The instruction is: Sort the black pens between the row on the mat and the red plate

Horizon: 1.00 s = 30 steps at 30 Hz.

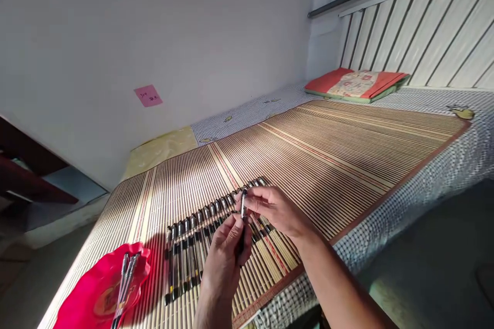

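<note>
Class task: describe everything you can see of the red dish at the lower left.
The red dish looks like glossy plastic, with a wavy rim and a yellowish patch in its middle, whose pattern is unclear. It sits open side up on the striped mat; the picture's bottom edge cuts it off. A few pens lie bunched together inside, towards its right side.

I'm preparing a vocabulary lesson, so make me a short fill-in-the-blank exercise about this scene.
1. The left hand and right hand both hold the same ____.
2. A row of pens lies on the striped ____.
3. The pink note is on the ____.
4. The red dish is nearer the ____ hand than the other.

Missing words: pen; mat; wall; left.
</note>
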Available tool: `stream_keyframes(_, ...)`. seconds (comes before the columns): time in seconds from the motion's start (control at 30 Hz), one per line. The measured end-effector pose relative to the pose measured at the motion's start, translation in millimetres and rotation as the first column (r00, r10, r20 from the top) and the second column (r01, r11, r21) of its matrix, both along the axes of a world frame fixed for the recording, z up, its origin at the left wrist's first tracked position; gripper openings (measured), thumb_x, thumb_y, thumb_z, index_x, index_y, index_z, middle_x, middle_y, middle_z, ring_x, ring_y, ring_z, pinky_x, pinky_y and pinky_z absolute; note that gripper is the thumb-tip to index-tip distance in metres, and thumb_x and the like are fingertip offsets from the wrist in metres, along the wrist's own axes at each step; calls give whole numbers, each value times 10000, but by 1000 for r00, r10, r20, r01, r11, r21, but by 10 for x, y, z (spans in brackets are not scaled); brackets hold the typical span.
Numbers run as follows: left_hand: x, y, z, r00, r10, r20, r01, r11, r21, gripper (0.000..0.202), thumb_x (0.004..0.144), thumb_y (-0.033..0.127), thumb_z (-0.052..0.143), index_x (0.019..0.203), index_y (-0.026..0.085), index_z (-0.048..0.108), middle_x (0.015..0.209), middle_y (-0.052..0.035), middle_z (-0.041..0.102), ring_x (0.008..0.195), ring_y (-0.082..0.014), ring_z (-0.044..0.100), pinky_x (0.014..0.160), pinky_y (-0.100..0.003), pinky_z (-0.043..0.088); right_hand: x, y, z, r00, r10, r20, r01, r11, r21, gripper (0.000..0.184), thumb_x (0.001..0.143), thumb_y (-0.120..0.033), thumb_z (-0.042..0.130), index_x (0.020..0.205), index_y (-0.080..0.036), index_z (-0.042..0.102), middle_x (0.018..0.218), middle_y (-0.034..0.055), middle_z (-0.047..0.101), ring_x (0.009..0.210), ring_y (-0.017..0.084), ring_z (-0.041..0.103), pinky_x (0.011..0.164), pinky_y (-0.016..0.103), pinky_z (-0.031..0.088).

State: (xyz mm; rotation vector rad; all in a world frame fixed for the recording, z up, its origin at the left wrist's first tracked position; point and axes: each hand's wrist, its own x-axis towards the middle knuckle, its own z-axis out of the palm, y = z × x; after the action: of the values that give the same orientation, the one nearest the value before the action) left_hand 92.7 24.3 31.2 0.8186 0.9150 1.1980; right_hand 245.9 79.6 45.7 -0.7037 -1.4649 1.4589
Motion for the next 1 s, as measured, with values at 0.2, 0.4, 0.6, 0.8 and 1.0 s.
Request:
stream_keyframes(0.2, 34, -57, -152, 1000, -5, -17, 3, 996, -84, 428, 783, 518, 884, 840, 162, 654, 636, 55, 458, 515, -35, 286, 464, -156, 220, 267, 137, -165, 957, -290, -23, 287, 954, -86, 319, 953, -536, 692, 925, -222, 738, 936, 71, 743, 809, 172, 666, 772, 322, 576)
stream_keyframes(0.4, -177, -4, -159, 993, 113, -25, -115, 992, -52, 445, 765, 518, 897, 913, 145, 705, 656, 51, 522, 477, -29, 327, 444, -167, 285, 913, 744, -409, 770, -581, 265, 596, 802, 26, 422, 891, -607, 726, 910, -186, 732, 896, 78, 726, 766, 167, 671, 681, 290, 563)
stream_keyframes(0.6, -345, 49, -138, 980, 195, 46, -194, 981, -14, 408, 795, 482, 889, 883, 147, 672, 648, 54, 546, 446, -23, 362, 454, -172, 309, 632, 1430, -535, 568, -400, 719, 491, 866, 94, 228, 858, -289, 818, 710, -148, 718, 687, 44, 713, 642, 147, 654, 592, 250, 473)
stream_keyframes(0.8, -278, 36, -94, 963, 264, 51, -261, 964, -57, 489, 653, 478, 972, 803, 144, 648, 609, 55, 538, 439, -22, 352, 433, -161, 273, 448, 1720, -666, 379, -331, 864, 470, 873, 128, 137, 823, -234, 849, 869, -127, 776, 851, 92, 795, 779, 182, 733, 641, 243, 501)
stream_keyframes(1.0, -243, 36, -87, 960, 276, 49, -270, 958, -98, 538, 603, 521, 986, 849, 125, 718, 605, 52, 543, 440, -23, 349, 423, -162, 274, 434, 1739, -723, 312, -268, 911, 418, 900, 122, 181, 869, -290, 824, 925, -123, 784, 947, 111, 811, 818, 175, 742, 673, 245, 528)
